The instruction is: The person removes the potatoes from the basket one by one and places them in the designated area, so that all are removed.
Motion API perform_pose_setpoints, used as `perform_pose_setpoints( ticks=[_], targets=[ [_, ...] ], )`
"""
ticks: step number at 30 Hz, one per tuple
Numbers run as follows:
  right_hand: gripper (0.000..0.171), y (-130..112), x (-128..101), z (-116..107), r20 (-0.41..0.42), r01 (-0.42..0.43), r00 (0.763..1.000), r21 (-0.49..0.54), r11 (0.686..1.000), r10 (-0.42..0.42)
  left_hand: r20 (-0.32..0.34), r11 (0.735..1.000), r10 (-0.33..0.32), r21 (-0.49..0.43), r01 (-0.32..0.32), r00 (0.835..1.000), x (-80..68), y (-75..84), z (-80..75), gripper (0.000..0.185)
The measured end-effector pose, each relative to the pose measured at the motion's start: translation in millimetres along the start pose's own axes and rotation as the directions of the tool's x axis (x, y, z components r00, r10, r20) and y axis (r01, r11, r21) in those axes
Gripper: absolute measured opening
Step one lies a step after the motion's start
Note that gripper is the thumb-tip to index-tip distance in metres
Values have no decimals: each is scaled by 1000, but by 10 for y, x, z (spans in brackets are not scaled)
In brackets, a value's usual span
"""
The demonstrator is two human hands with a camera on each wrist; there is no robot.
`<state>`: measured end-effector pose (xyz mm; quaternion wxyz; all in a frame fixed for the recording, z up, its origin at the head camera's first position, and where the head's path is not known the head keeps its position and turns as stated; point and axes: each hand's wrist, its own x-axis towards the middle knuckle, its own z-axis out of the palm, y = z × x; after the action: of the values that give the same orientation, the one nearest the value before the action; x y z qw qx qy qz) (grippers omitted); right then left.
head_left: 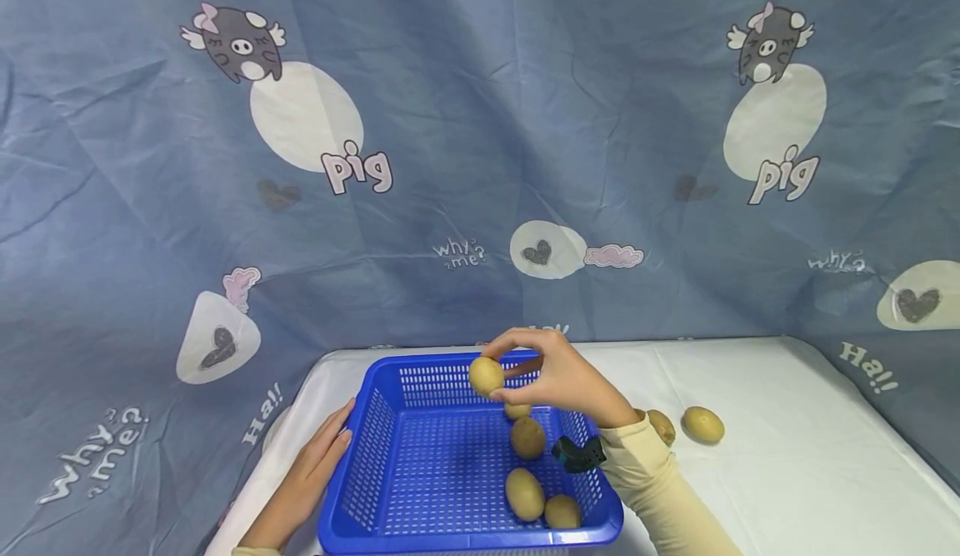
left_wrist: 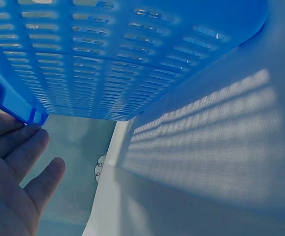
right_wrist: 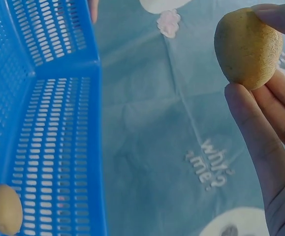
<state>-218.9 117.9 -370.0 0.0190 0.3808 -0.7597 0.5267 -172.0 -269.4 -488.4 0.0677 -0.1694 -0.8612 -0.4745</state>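
In the head view, the right hand is in the middle of the frame, a little below the centre, raised above the far part of the blue basket. Its thumb and fingers are closed around a potato, pinching it by its sides, and the potato is in the air, above the basket and not touching it. The right wrist view shows the same potato in the upper right of the frame, held between the fingertips, with the basket wall on the left side.

The left hand is in the lower left part of the head view. It rests flat against the outer left wall of the basket, with straight fingers that hold nothing. In the left wrist view the fingers are in the lower left corner, just at the basket rim.

Four more potatoes lie inside the basket, near its right side. Two other potatoes lie on the white table, to the right of the right forearm. A blue cloth with pig drawings hangs behind the table.
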Motion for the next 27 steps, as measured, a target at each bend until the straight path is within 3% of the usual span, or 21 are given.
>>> perform_pose_setpoints(
  ticks=[12, 19, 23, 27],
  targets=[
    [42, 122, -295, -265, -141, -25, 990, 1, 1000, 25, -2, 1000, -10, 6, 10, 1000, 8, -13, 3, 50],
    [44, 194, -483, -385, -193, -17, 981, 17, 1000, 20, -13, 1000, 27, 6, -27, 1000, 11, -13, 3, 50],
    [44, 236, -620, -436, -228, -67, 971, 54, 996, 77, -8, 1000, 10, 3, -10, 1000, 9, -14, 8, 50],
    [44, 291, -749, -497, -260, -62, 963, 63, 996, 76, -6, 1000, -5, 3, 5, 1000, 7, -9, 5, 50]
  ],
)
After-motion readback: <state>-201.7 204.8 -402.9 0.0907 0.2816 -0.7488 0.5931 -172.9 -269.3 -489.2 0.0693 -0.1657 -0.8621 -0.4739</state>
